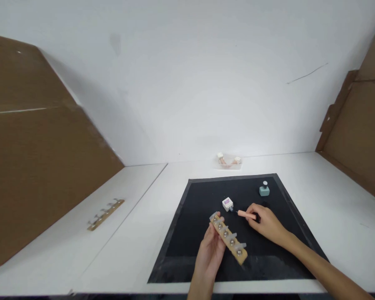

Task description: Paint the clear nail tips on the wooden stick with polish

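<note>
My left hand (209, 254) grips a wooden strip (242, 255) that bears a row of silver knobs with clear nail tips on them. The strip is tilted over the black mat. In my right hand (265, 223) is a nail polish brush, held by its peach handle (246, 215) between thumb and fingers. Its dark tip points left, at the neck of a small white nail polish bottle (227, 203) with a purple mark; I cannot tell whether it touches. Farther back stands a small teal bottle-shaped piece (264, 191) with a round, pale top.
The black mat (203, 196) covers the middle of the white table (137, 216). A second strip with nail tips (106, 214) lies at left. Against the white wall, a clear tray (228, 166) holds white bottles with peach handles. Cardboard panels (43, 158) flank both sides.
</note>
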{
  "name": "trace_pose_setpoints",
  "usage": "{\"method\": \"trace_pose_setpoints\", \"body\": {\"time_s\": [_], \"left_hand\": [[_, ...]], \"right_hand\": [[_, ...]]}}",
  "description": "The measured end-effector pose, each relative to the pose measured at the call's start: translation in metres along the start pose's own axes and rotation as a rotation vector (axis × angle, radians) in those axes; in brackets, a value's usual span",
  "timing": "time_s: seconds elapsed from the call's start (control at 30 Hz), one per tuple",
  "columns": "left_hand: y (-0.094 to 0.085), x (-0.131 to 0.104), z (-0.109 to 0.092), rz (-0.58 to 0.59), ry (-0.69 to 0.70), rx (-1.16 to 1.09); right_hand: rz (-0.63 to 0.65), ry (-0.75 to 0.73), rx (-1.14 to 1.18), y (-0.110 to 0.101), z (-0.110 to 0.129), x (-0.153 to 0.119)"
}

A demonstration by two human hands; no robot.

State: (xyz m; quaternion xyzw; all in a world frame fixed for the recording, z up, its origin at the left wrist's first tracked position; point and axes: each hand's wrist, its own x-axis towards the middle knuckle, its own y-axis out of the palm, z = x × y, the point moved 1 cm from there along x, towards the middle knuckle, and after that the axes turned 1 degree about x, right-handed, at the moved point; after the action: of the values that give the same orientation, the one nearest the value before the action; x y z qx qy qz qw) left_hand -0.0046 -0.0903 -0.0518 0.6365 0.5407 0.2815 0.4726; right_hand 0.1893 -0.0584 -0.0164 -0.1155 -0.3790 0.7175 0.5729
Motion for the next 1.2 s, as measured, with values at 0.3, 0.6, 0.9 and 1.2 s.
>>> {"method": "trace_pose_setpoints", "body": {"time_s": [0.3, 0.6, 0.9, 1.2], "left_hand": [[0.000, 0.001, -0.003, 0.007, -0.022, -0.011], [-0.002, 0.002, -0.002, -0.066, -0.015, 0.005], [0.004, 0.001, -0.003, -0.082, -0.029, -0.006], [0.013, 0.005, 0.007, -0.152, 0.067, 0.018]], "right_hand": [[0.004, -0.001, -0.150, 0.013, -0.005, 0.004], [0.087, -0.102, -0.335, 0.024, 0.005, 0.010], [0.108, -0.141, -0.290, 0.019, 0.012, 0.010], [-0.043, 0.133, 0.260, -0.020, 0.015, -0.057]]}}
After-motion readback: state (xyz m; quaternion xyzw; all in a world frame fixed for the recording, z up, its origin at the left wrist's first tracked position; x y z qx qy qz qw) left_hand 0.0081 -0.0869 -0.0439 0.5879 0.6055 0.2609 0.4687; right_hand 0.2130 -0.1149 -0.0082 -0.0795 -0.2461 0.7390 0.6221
